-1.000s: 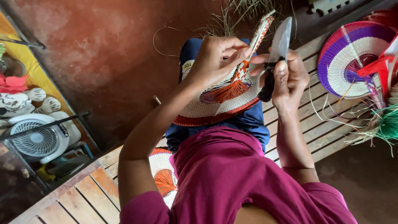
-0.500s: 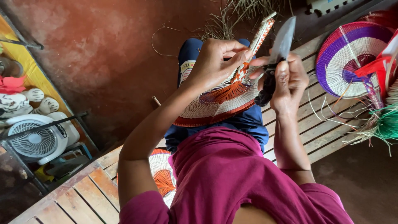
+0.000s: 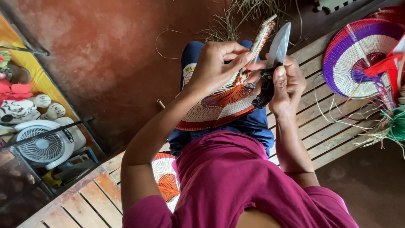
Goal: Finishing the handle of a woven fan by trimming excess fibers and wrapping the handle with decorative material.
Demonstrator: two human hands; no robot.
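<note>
A round woven fan [image 3: 215,109], cream with an orange centre and a red rim, rests over my lap. My left hand [image 3: 215,63] grips it near the base of its plaited handle [image 3: 263,36]. Closed around the dark handle of a knife, my right hand [image 3: 289,86] keeps the grey blade [image 3: 279,44] pointing up, right beside the fan's handle. The thumb of my left hand touches the fingers of my right hand.
I sit on a slatted wooden bench [image 3: 320,126]. A purple, red and white woven fan [image 3: 354,59] lies at the right, with loose green fibres [image 3: 394,126] below it. Another orange-centred fan [image 3: 164,177] lies by my left side. A white electric fan [image 3: 42,145] and a stuffed toy [image 3: 25,105] are at the far left.
Both hands stay on the fan and the knife. The blade has tilted slightly and sits a little closer to the fan's handle.
</note>
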